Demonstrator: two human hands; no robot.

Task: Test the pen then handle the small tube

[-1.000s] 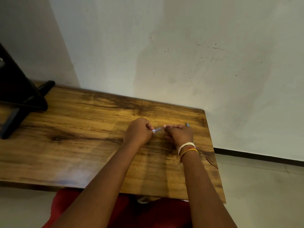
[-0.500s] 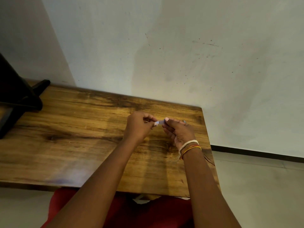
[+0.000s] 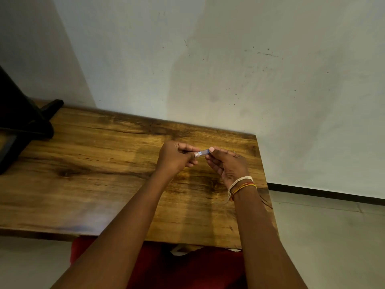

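Both hands are raised a little above the right part of a wooden table (image 3: 93,167). Between them is a small blue stick-shaped object (image 3: 203,152) with a pale end toward the left. My left hand (image 3: 177,157) pinches that pale end with curled fingers. My right hand (image 3: 226,163) pinches the blue end between thumb and fingertips, palm turned up. Thread bands in white, red and yellow circle the right wrist (image 3: 241,184). Most of the small object is hidden by the fingers.
A black stand or frame (image 3: 23,122) occupies the table's far left. A pale wall (image 3: 208,69) rises directly behind the table. The table's right edge drops to a tiled floor (image 3: 333,236). Red clothing (image 3: 177,268) shows below the near edge.
Both hands have lifted slightly off the table and the right palm has rolled upward. The blue object between the fingers shows more than before.
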